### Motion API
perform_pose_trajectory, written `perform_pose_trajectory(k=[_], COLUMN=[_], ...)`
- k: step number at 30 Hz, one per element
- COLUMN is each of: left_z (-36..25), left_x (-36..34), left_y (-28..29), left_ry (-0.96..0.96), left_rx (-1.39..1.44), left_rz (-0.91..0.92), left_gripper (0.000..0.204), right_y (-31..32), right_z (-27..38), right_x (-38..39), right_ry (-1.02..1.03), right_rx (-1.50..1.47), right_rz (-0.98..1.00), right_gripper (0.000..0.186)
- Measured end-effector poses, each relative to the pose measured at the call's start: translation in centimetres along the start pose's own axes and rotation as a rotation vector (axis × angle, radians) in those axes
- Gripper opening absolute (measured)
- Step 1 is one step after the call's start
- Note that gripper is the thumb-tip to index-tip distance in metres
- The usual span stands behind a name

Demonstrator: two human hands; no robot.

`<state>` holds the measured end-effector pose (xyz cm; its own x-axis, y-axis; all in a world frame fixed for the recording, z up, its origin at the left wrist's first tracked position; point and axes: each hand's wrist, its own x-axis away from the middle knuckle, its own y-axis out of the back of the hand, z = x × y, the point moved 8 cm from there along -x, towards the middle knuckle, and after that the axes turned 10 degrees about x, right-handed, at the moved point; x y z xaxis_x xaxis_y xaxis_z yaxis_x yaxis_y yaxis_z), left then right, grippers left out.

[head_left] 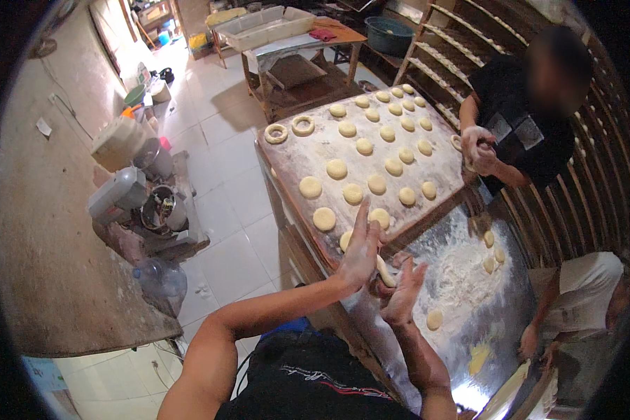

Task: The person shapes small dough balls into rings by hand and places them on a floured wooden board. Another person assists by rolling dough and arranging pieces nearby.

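A pale, elongated piece of dough (384,271) lies between my two hands, over the edge where the wooden board meets the metal tabletop. My left hand (361,253) is flat, its fingers stretched out toward the board and its palm side against or close to the dough. My right hand (403,290) supports the dough from the near right side, some fingers curled by it and others raised. Beyond my fingertips sit round dough discs (376,184) in rough rows on the floured wooden board (315,150). Part of one disc is hidden behind my left hand.
Two dough rings (303,126) lie at the board's far left corner. Flour (462,280) covers the metal table (427,241), with a few dough pieces (435,320) on it. Co-workers stand right, one pressing both hands (479,150) together. Racks rise behind; a stand mixer (119,192) is left.
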<state>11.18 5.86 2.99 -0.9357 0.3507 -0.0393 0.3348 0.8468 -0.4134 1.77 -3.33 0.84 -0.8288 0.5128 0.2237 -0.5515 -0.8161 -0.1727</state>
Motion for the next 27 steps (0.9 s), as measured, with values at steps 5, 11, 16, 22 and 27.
perform_pose_trajectory(k=[5,11,16,22,27], left_z=[-6.8,-4.6,-8.6,-8.4,-6.0], left_x=[0.7,-7.3,-8.8,-10.3,-16.0], left_y=[1.4,7.7,9.6,12.0,18.3], left_ry=[-1.056,-0.218,-0.774,-0.959,-0.309], left_rx=[-0.631,-0.515,-0.706,-0.767,-0.534], left_rz=[0.204,0.015,0.022,-0.008,-0.301], left_gripper=[0.053,0.049,0.072,0.057,0.039], right_y=[-5.5,-12.4,-17.8,-22.3,-25.0], right_z=[0.4,-0.2,2.4,2.1,-1.5], right_x=[-3.1,-8.4,-10.9,-14.5,-19.3], right_ry=[-0.100,-0.056,0.339,0.444,-0.014], right_rx=[0.095,0.086,0.665,0.532,0.433], right_rz=[0.189,0.322,0.578,0.515,0.564], right_gripper=[0.048,0.050,0.038,0.022,0.037])
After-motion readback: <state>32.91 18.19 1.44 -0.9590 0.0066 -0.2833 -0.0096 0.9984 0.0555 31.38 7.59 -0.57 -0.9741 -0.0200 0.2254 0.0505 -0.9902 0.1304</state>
